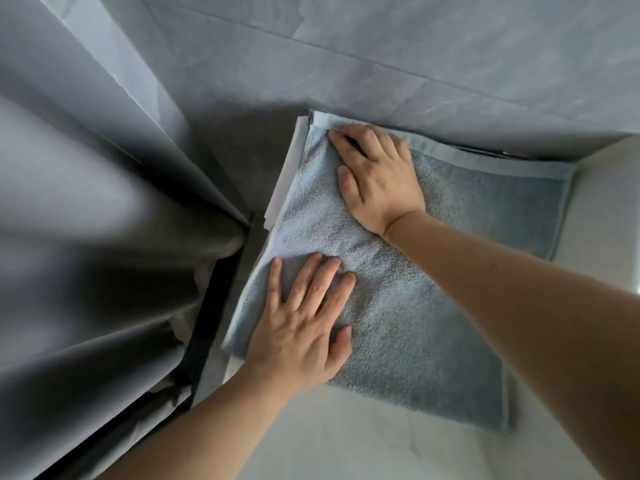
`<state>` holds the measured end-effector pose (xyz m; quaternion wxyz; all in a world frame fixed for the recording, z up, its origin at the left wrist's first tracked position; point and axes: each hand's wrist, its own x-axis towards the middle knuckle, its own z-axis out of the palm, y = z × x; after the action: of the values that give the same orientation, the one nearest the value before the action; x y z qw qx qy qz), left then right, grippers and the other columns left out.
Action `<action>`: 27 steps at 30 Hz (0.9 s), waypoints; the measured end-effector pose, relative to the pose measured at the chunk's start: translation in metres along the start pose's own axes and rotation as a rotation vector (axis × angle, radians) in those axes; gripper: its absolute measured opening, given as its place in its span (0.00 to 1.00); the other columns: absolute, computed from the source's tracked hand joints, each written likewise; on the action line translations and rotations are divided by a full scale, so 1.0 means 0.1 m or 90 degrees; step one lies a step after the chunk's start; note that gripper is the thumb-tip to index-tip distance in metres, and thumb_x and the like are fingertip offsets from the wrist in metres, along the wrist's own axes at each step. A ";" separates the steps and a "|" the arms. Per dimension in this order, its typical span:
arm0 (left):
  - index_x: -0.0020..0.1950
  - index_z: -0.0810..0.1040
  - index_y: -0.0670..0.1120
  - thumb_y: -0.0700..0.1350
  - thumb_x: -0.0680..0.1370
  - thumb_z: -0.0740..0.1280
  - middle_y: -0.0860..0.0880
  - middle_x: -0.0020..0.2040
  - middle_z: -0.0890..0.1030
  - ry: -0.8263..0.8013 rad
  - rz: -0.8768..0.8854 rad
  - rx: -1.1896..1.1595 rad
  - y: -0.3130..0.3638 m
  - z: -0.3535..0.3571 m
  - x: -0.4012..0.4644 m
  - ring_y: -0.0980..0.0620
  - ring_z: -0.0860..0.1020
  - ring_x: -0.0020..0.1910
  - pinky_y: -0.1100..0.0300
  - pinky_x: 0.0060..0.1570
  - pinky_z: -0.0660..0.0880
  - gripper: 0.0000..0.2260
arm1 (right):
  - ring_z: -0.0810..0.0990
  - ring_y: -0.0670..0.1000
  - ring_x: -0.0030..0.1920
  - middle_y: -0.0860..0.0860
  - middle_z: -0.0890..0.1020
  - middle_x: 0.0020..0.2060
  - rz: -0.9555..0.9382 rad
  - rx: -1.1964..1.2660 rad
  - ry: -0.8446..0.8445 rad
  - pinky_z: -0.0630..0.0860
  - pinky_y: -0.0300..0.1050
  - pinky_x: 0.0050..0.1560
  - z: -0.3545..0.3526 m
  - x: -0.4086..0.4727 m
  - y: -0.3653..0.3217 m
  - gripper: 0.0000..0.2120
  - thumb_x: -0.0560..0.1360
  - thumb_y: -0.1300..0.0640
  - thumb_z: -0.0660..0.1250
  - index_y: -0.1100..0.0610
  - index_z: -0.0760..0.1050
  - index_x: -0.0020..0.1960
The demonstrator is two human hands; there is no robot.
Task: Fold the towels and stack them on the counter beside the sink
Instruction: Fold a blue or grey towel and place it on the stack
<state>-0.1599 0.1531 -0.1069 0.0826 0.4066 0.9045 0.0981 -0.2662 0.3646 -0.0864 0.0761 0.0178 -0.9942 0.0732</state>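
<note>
White counter [346,445] below grey wall tiles [415,46]: I press my left hand [304,327] and right hand [377,178], both flat-fingered, on a folded blue towel [433,306]

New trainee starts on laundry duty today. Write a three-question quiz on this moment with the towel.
1. True or false: both hands lie flat on the blue towel.
2. Which hand is nearer the wall? A) the left hand B) the right hand
3. Fill in: the blue towel lies on a ____ counter, with a white edge showing along its left side.

Key:
1. True; fingers straight, no grip on the cloth.
2. B.
3. White.
</note>
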 end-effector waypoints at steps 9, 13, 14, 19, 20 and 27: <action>0.75 0.69 0.48 0.58 0.71 0.63 0.45 0.77 0.66 0.006 -0.004 0.048 0.01 0.01 0.00 0.43 0.61 0.77 0.29 0.71 0.52 0.33 | 0.70 0.55 0.69 0.53 0.73 0.69 0.030 0.052 0.007 0.60 0.51 0.70 -0.20 -0.07 -0.06 0.22 0.80 0.52 0.55 0.57 0.70 0.72; 0.76 0.68 0.48 0.57 0.73 0.62 0.45 0.76 0.65 0.010 -0.008 0.052 0.01 0.00 0.01 0.43 0.61 0.77 0.30 0.72 0.51 0.32 | 0.68 0.56 0.72 0.55 0.72 0.70 0.150 0.098 0.230 0.59 0.53 0.71 -0.43 -0.68 -0.29 0.23 0.77 0.54 0.58 0.59 0.71 0.70; 0.76 0.68 0.48 0.57 0.73 0.61 0.46 0.76 0.65 0.007 -0.011 0.053 0.01 -0.01 0.01 0.44 0.61 0.77 0.30 0.72 0.51 0.32 | 0.65 0.56 0.73 0.55 0.70 0.71 0.189 0.109 0.228 0.57 0.53 0.72 -0.43 -0.98 -0.38 0.23 0.77 0.55 0.58 0.58 0.70 0.71; 0.76 0.68 0.50 0.57 0.73 0.62 0.47 0.76 0.66 0.012 -0.012 0.055 0.03 -0.03 -0.01 0.44 0.61 0.77 0.31 0.72 0.52 0.31 | 0.62 0.57 0.75 0.54 0.63 0.76 0.329 0.026 -0.047 0.57 0.63 0.72 -0.25 -2.30 -0.53 0.26 0.79 0.49 0.53 0.55 0.66 0.75; 0.76 0.67 0.51 0.58 0.74 0.61 0.47 0.76 0.65 0.007 -0.011 0.061 0.03 -0.03 0.00 0.44 0.61 0.77 0.31 0.72 0.51 0.31 | 0.60 0.56 0.76 0.54 0.61 0.76 0.350 0.011 -0.084 0.55 0.63 0.73 -0.21 -2.37 -0.49 0.27 0.79 0.47 0.52 0.54 0.64 0.76; 0.78 0.65 0.53 0.59 0.74 0.59 0.46 0.77 0.64 0.005 -0.013 0.089 0.03 0.01 -0.01 0.43 0.60 0.77 0.30 0.72 0.51 0.31 | 0.54 0.55 0.77 0.52 0.56 0.78 0.358 -0.032 -0.141 0.48 0.66 0.74 -0.10 -2.39 -0.42 0.30 0.77 0.45 0.52 0.51 0.58 0.78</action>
<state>-0.1571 0.1539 -0.1066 0.0512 0.4015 0.9137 0.0354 -0.0262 0.3305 -0.1070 -0.0554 -0.2520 -0.9640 0.0641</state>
